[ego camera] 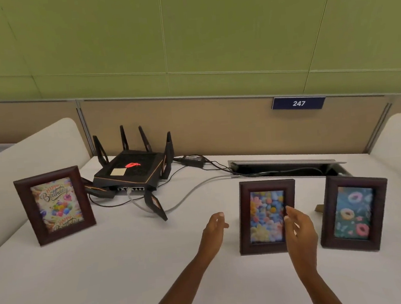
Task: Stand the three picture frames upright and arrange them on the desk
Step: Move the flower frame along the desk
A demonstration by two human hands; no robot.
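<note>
Flanking the middle frame (267, 216), both hands (255, 226) hover open, holding nothing.

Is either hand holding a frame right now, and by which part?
Nothing is held. The left hand hovers open beside the middle frame; the right hand is open in front of its right edge, with no grip visible. All three frames stand upright.

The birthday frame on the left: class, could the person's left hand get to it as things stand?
Probably yes. The left hand is open and empty, and only bare desk lies between it and the birthday frame; the router sits further back.
</note>
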